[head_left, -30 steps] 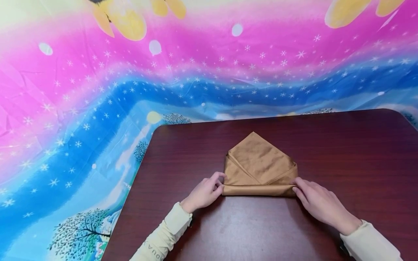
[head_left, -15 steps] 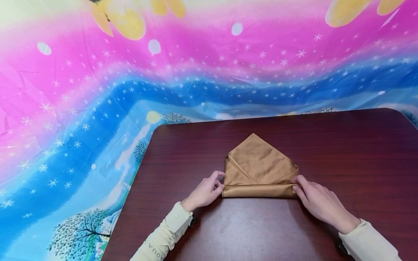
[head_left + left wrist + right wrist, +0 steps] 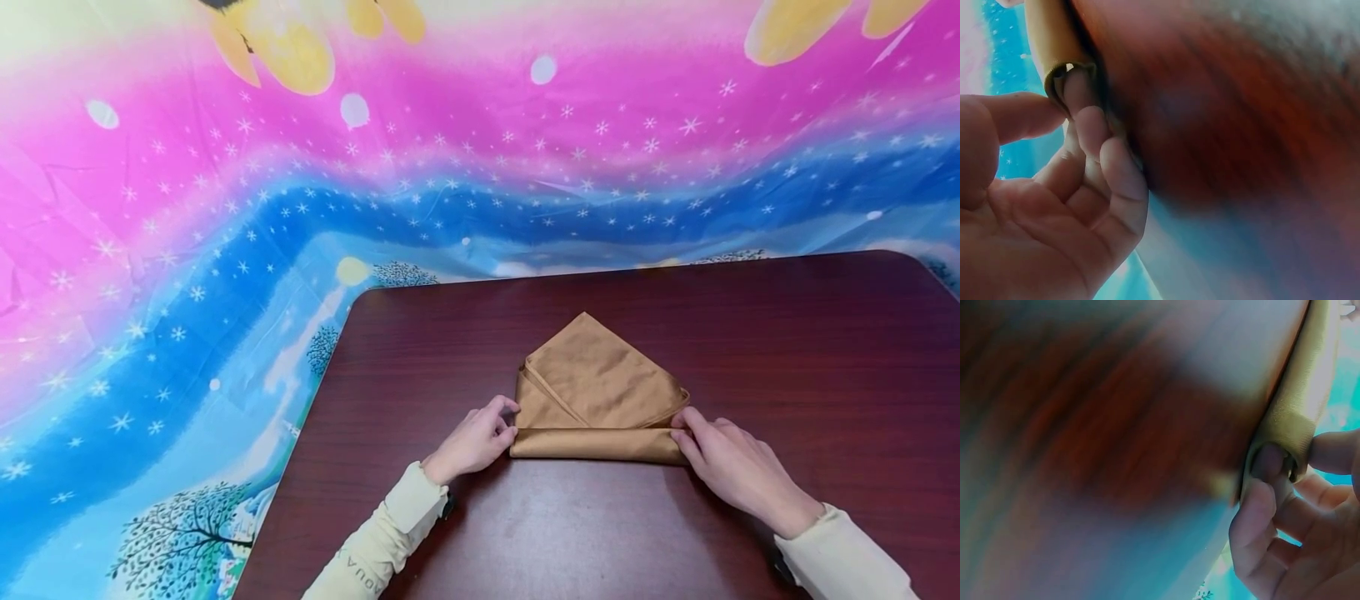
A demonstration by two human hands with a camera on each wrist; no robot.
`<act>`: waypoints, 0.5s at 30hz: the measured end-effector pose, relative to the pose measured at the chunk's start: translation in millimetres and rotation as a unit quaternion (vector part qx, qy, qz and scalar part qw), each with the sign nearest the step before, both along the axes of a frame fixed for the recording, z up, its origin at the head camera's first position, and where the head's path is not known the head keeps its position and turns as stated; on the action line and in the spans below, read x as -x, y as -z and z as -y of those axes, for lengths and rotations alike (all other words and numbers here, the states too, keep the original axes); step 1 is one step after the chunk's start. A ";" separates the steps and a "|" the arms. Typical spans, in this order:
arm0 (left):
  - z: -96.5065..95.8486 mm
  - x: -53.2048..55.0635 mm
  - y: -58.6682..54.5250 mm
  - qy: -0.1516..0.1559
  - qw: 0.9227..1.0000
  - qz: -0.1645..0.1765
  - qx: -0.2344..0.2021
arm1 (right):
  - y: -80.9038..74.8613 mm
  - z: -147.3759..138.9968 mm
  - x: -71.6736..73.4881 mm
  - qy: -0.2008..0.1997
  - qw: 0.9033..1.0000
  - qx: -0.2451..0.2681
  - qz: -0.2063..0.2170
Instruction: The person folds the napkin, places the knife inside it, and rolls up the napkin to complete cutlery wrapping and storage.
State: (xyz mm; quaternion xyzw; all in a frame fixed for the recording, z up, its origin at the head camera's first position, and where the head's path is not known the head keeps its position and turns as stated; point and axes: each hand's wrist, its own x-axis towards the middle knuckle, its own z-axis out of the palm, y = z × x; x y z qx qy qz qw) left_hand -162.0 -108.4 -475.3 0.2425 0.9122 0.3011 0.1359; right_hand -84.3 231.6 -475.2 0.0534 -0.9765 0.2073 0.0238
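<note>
A golden-brown satin cloth napkin [image 3: 600, 375] lies folded on the table, its far side coming to a point and its near edge rolled into a flat tube. At the left end of the roll my left hand [image 3: 472, 437] pinches the cloth. In the left wrist view one finger of the left hand [image 3: 1054, 206] sits inside the roll's open end [image 3: 1054, 37], thumb outside. My right hand [image 3: 738, 462] pinches the opposite end. A fingertip of the right hand [image 3: 1297, 519] likewise enters the tube [image 3: 1304, 394] in the right wrist view, the thumb pressing from outside.
The dark red-brown wooden table [image 3: 420, 350] has rounded far corners. Behind it and along its left side hangs a pink and blue backdrop cloth [image 3: 480, 125] printed with snowflakes and trees.
The napkin has slid slightly toward the person, its far tip and rolled edge both lower in the head view. Both hands keep their pinch at the roll's ends.
</note>
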 end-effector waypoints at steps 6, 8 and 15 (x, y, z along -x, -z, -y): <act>-2.3 1.0 1.0 0.005 1.000 -0.005 0.006 | -0.5 1.1 1.1 0.007 1.000 -0.006 0.000; -2.4 1.1 0.8 0.006 1.000 -0.005 0.006 | -0.4 0.9 1.3 0.007 1.000 -0.011 -0.003; -2.4 1.9 0.4 0.005 1.000 -0.009 0.012 | -2.5 1.8 1.5 0.009 1.000 -0.027 -0.001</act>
